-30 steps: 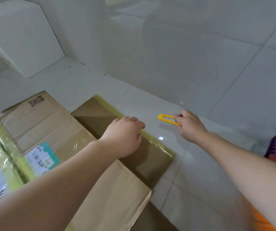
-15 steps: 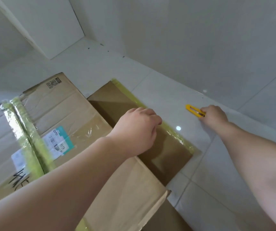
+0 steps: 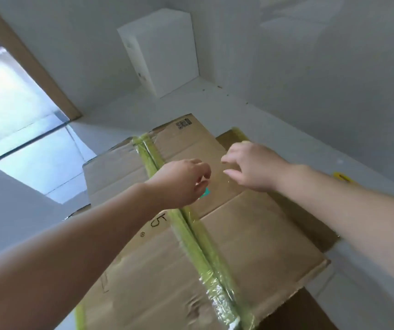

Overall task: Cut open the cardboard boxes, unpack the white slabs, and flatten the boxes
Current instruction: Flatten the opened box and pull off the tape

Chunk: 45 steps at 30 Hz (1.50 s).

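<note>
A large cardboard box (image 3: pixel 250 236) lies flat on the floor, with a yellow-green tape seam (image 3: pixel 198 236) running down its middle. My left hand (image 3: pixel 181 182) hovers over the seam with loosely curled fingers and holds nothing. To its right, my right hand (image 3: pixel 253 165) reaches over the box top with fingers spread and empty. The yellow cutter (image 3: pixel 341 176) lies on the floor beyond my right forearm, apart from both hands. A white slab (image 3: pixel 165 48) stands upright against the wall at the back.
A darker cardboard flap (image 3: pixel 308 222) sticks out from under the box on the right. A brown door frame (image 3: pixel 36 67) and a glossy tiled floor (image 3: pixel 31 160) lie to the left. Grey walls close in behind and to the right.
My right hand has let go of the yellow cutter, left it on the floor, and come over the box. My left hand lifted off the flap's edge. The view swung left and up.
</note>
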Each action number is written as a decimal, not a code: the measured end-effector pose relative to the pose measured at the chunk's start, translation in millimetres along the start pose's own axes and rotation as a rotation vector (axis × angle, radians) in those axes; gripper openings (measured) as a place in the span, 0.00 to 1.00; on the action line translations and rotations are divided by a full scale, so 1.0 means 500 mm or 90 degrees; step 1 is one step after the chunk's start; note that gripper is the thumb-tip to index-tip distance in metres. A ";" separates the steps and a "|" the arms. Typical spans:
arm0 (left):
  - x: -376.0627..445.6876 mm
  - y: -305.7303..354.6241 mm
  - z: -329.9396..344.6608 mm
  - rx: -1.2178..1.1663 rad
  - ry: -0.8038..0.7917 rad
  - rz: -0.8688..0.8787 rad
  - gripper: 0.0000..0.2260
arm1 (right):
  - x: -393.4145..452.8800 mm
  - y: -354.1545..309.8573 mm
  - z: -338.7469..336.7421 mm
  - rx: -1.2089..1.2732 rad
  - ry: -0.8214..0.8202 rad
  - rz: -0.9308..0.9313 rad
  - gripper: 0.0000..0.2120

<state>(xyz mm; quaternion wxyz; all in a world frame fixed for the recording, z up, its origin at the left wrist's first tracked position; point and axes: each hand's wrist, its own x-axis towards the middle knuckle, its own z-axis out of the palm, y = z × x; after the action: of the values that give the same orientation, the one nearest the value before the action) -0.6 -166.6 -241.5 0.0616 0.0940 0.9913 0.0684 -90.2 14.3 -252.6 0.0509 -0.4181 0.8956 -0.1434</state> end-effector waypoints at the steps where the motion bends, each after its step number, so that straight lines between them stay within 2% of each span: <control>1: -0.026 -0.025 0.002 0.006 -0.026 0.005 0.08 | 0.003 -0.051 0.009 -0.010 -0.022 -0.019 0.17; 5: -0.094 -0.071 0.027 0.018 -0.143 0.060 0.19 | -0.006 -0.169 0.065 -0.018 -0.130 -0.005 0.17; 9: -0.105 -0.069 0.046 0.029 -0.173 0.093 0.24 | -0.018 -0.196 0.102 -0.009 -0.151 0.015 0.12; 13: -0.102 -0.074 0.044 0.044 -0.176 0.100 0.22 | -0.015 -0.189 0.104 0.045 -0.146 0.045 0.07; 18: -0.104 -0.062 0.008 0.044 -0.154 0.076 0.15 | -0.010 -0.191 0.090 0.058 -0.146 0.057 0.11; 21: -0.108 -0.049 -0.055 0.076 -0.120 0.019 0.10 | 0.001 -0.216 0.075 0.129 -0.119 0.041 0.10; 25: -0.146 -0.053 -0.138 0.103 -0.117 -0.092 0.06 | 0.023 -0.278 0.056 0.181 -0.100 -0.044 0.12; 29: -0.214 -0.081 -0.180 0.177 -0.222 -0.221 0.05 | 0.043 -0.324 0.062 0.158 -0.105 -0.121 0.14; 32: -0.261 -0.117 -0.164 0.218 -0.375 -0.303 0.10 | 0.047 -0.327 0.083 0.127 -0.128 -0.135 0.16; 35: -0.291 -0.152 -0.109 0.178 -0.534 -0.368 0.17 | 0.045 -0.312 0.110 0.083 -0.147 -0.125 0.17; 37: -0.301 -0.172 -0.060 0.160 -0.559 -0.369 0.20 | 0.042 -0.298 0.132 0.011 -0.158 -0.124 0.18; 41: -0.304 -0.179 0.022 0.139 -0.579 -0.309 0.19 | 0.033 -0.268 0.158 -0.139 -0.178 -0.104 0.18; 45: -0.293 -0.187 0.051 0.176 -0.608 -0.254 0.18 | 0.026 -0.254 0.156 -0.166 -0.169 -0.076 0.17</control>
<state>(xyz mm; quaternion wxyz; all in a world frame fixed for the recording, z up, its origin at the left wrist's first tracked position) 129.2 -283.2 -264.5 0.5044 -0.0681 0.8515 -0.1263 10.9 -89.7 -288.4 0.1055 -0.4885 0.8657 0.0270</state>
